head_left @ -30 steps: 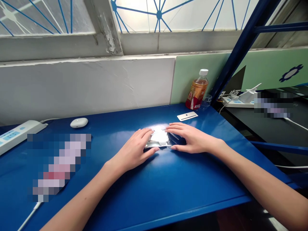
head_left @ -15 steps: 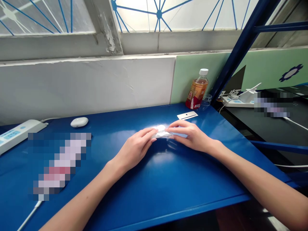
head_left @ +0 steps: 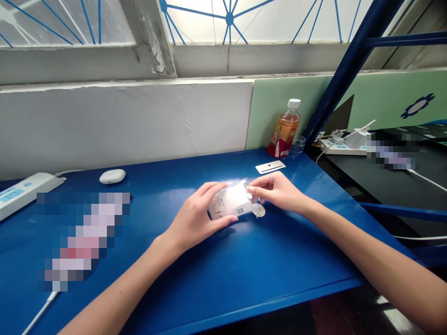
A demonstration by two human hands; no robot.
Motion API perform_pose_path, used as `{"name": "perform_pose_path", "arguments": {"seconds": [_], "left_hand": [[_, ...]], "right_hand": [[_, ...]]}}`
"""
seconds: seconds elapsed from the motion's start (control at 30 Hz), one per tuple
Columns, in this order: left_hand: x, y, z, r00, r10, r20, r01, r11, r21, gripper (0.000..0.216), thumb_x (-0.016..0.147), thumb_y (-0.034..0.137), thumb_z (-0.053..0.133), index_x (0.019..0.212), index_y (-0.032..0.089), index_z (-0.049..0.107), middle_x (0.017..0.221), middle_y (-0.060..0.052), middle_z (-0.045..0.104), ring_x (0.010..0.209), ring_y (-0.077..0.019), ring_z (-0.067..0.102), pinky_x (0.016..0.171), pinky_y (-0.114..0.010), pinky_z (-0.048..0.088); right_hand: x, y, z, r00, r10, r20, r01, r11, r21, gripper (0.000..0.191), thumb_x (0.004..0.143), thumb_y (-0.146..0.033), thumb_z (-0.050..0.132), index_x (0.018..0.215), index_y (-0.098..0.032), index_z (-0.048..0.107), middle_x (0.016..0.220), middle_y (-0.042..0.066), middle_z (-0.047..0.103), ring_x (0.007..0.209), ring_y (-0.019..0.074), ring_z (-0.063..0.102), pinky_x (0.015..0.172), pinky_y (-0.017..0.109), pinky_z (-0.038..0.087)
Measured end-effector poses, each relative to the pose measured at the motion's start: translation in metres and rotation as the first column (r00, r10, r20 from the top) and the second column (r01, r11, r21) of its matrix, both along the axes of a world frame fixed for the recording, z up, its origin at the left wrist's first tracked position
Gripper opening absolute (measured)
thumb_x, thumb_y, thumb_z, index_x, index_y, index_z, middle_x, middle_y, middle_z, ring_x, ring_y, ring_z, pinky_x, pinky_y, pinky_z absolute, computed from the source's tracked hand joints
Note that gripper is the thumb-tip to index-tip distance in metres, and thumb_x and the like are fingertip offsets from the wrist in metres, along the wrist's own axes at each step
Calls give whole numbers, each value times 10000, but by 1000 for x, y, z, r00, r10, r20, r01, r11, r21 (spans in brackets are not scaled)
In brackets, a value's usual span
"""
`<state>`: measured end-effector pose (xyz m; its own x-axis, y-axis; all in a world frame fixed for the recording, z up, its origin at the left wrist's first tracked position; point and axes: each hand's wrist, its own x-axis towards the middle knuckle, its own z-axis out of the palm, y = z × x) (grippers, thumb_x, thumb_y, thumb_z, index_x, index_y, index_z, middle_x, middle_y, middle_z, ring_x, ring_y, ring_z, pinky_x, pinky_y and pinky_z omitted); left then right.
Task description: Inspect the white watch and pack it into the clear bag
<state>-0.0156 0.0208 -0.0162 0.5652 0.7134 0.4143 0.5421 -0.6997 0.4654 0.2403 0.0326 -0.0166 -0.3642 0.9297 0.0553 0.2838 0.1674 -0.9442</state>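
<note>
A small clear plastic box (head_left: 230, 201) with a white inside, printed text and a square code is tilted just above the blue desk. Wrapped around its left end, my left hand (head_left: 195, 211) has its fingers along the top edge and its thumb along the lower one. At the box's right end my right hand (head_left: 274, 190) pinches a small white piece (head_left: 250, 196); its exact kind is too small to tell. Under those fingertips is a round whitish disc (head_left: 259, 211), beside the box's corner. Whether the disc joins the white piece is unclear.
A flat white card (head_left: 270, 167) lies behind my right hand, near a drink bottle (head_left: 284, 130) and a clear cup (head_left: 298, 144). Leftward are a white earbud case (head_left: 112, 176), a blurred-out phone (head_left: 87, 237) on a cable and a power strip (head_left: 26, 191).
The box has turned from edge-on to show its printed face. My left hand has spread around its end, and my right hand has closed into a pinch. The round disc has come into view.
</note>
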Motion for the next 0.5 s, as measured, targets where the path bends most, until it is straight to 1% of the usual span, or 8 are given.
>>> {"name": "perform_pose_path", "arguments": {"seconds": [0.1, 0.17, 0.23, 0.27, 0.33, 0.37, 0.43, 0.5], "left_hand": [[-1, 1, -4, 998, -35, -61, 31, 997, -69, 681, 818, 409, 765, 1401, 227, 462, 1371, -124, 542, 1232, -301, 558, 1015, -446, 499], [-2, 2, -5, 995, -53, -87, 44, 993, -110, 679, 838, 394, 745, 1424, 229, 444, 1389, -125, 530, 1243, -301, 552, 1018, -448, 498], [-3, 4, -6, 991, -69, -116, 53, 989, -141, 673, 857, 395, 720, 1442, 225, 434, 1396, -124, 534, 1245, -300, 552, 1014, -445, 502], [-4, 4, -6, 988, -74, -135, 53, 987, -153, 668, 865, 398, 708, 1448, 221, 434, 1399, -126, 537, 1248, -302, 550, 1013, -446, 503], [-6, 6, -6, 980, -84, -179, 53, 984, -171, 652, 881, 407, 680, 1453, 209, 439, 1409, -133, 538, 1259, -308, 545, 1016, -449, 501], [-7, 6, -7, 976, -89, -198, 55, 984, -172, 640, 891, 412, 664, 1454, 203, 442, 1416, -137, 534, 1269, -309, 539, 1024, -450, 496], [-8, 8, -8, 966, -102, -237, 64, 985, -162, 626, 914, 428, 628, 1463, 192, 438, 1445, -142, 517, 1320, -313, 499, 1064, -459, 463], [-8, 9, -10, 956, -113, -272, 76, 987, -144, 639, 937, 451, 591, 1489, 187, 405, 1497, -137, 474, 1401, -317, 410, 1120, -476, 401]], "right_hand": [[-2, 0, -1, 1000, -24, -1, 23, 998, -52, 331, 809, -460, 712, 834, -134, 764, 722, 66, 732, 631, 163, 661, 548, 258, 511], [-4, -1, -2, 1000, -27, 8, 28, 997, -75, 340, 793, -469, 725, 801, -130, 751, 698, 64, 726, 587, 155, 647, 531, 259, 503], [-5, -1, -4, 999, -20, 49, 23, 998, -64, 343, 805, -472, 710, 775, -131, 735, 677, 59, 718, 556, 149, 634, 516, 260, 488], [-5, -2, -5, 995, -19, 95, 22, 999, -27, 333, 821, -464, 695, 773, -136, 730, 674, 55, 716, 557, 149, 632, 515, 261, 481], [-4, -2, -6, 967, -62, 248, 27, 990, 141, 286, 855, -427, 660, 818, -152, 731, 695, 49, 718, 597, 164, 641, 545, 276, 484], [-3, -3, -6, 935, -112, 336, 23, 966, 256, 258, 868, -402, 645, 869, -160, 734, 728, 52, 725, 638, 179, 652, 576, 293, 496], [-1, -3, -6, 866, -212, 453, -25, 886, 463, 249, 890, -364, 619, 1004, -170, 724, 865, 79, 743, 770, 220, 679, 672, 338, 532], [1, -4, -5, 842, -195, 502, -143, 818, 558, 329, 902, -376, 611, 1144, -167, 687, 1073, 125, 728, 974, 264, 676, 824, 395, 548]]}}
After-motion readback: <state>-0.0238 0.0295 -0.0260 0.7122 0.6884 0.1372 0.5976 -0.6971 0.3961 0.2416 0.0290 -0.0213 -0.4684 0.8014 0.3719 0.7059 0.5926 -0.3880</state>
